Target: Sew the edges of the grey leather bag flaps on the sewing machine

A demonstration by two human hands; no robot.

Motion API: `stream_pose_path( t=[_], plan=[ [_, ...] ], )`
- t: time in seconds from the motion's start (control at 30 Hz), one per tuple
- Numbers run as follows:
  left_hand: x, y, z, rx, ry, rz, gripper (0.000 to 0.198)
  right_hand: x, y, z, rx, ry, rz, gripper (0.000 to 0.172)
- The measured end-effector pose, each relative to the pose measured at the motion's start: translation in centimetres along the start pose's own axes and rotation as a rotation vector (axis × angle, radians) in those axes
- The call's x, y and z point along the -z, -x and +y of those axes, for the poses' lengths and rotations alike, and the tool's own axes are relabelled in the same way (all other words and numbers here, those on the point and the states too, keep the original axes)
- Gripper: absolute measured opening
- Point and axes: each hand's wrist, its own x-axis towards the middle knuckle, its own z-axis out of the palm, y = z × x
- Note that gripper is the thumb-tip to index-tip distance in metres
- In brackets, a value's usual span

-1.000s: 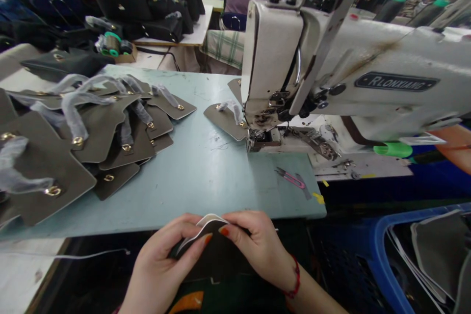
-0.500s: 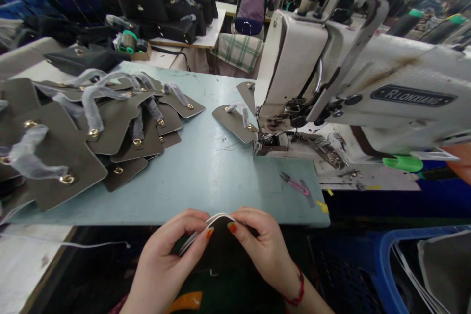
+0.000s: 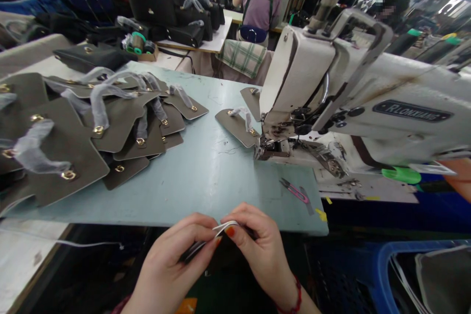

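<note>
My left hand and my right hand both pinch one dark leather piece with a white edge, held just below the front edge of the pale green sewing table. The fingertips of the two hands meet at the piece's top edge; most of the piece is hidden behind the fingers. Straight ahead stands the white sewing machine, with its needle area at the table's right side. A grey flap with a gold ring lies just left of the needle.
A pile of grey leather flaps with gold rings and wrapped straps covers the table's left. Pink thread snips lie by the machine. A blue crate holding grey pieces stands at lower right. A person in a purple shirt works behind.
Both hands have pressed the leather piece flatter, so less of its dark face shows. The view has tilted up slightly; nothing on the table has moved.
</note>
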Motion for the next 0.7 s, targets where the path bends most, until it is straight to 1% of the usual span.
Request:
stream_pose_path(
  t=[0.1,0.23,0.27,0.33,0.37,0.4,0.43,0.5,0.57,0.63,0.7],
  plan=[
    [0.0,0.1,0.2,-0.019,-0.010,0.024,0.012,-0.1,0.2,0.0,0.023,0.021,0.019,0.014],
    [-0.2,0.0,0.6,-0.016,-0.003,0.047,0.011,-0.3,0.4,0.0,0.112,0.080,0.090,0.015],
    [-0.3,0.0,0.6,0.005,0.014,0.065,0.010,-0.4,0.4,0.0,0.132,0.098,0.108,0.015],
    [-0.4,-0.1,0.5,0.091,0.063,0.093,0.005,-0.4,0.5,-0.1,0.156,0.133,0.130,0.015],
    [-0.4,-0.2,0.4,0.137,0.090,0.084,0.002,-0.4,0.6,-0.1,0.162,0.148,0.133,0.014],
    [-0.3,-0.3,0.3,0.169,0.114,0.041,0.004,-0.3,0.6,0.0,0.164,0.160,0.132,0.014],
    [-0.2,-0.5,0.2,0.181,0.132,-0.032,0.008,-0.3,0.6,0.0,0.163,0.173,0.127,0.014],
    [0.2,-0.8,0.0,0.160,0.146,-0.216,0.017,-0.2,0.6,0.0,0.154,0.206,0.101,0.014],
    [0.3,-1.0,-0.1,0.136,0.127,-0.351,0.025,-0.1,0.5,0.1,0.148,0.245,0.084,0.017],
    [0.2,-1.1,-0.1,0.131,0.076,-0.399,0.028,-0.1,0.4,0.2,0.149,0.284,0.080,0.022],
    [-0.2,-1.1,-0.2,0.110,0.019,-0.391,0.031,-0.1,0.4,0.4,0.149,0.316,0.088,0.026]
  ],
)
